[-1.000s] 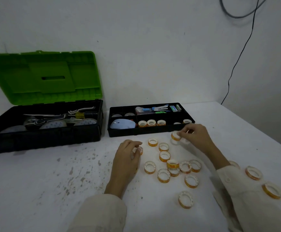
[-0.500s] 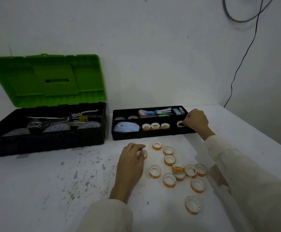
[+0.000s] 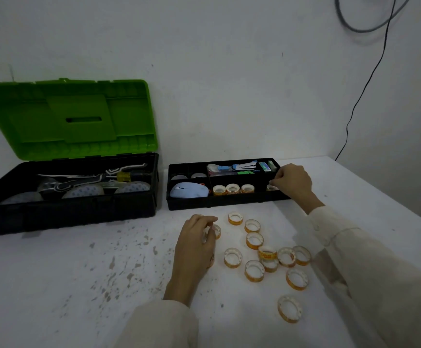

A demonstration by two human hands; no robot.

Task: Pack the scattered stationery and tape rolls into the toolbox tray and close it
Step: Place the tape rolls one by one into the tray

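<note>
The black toolbox tray (image 3: 219,204) sits on the white table beside the open toolbox (image 3: 66,212). Three tape rolls (image 3: 232,189), a pale blue mouse (image 3: 189,191) and stationery (image 3: 239,168) lie in its compartments. My right hand (image 3: 293,182) reaches over the tray's right end, its fingers pinching a tape roll (image 3: 271,188) in the front right compartment. My left hand (image 3: 197,243) rests on the table with its fingertips closed on another tape roll (image 3: 216,231). Several orange-rimmed tape rolls (image 3: 254,240) lie scattered in front of the tray.
The toolbox's green lid (image 3: 69,119) stands open against the wall, with tools and larger rolls inside the black base. A black cable (image 3: 362,91) hangs down the wall at the right. The table's right edge runs diagonally past my right sleeve.
My right hand carried a tape roll from the table up to the tray's right compartment. My left hand stayed on its roll.
</note>
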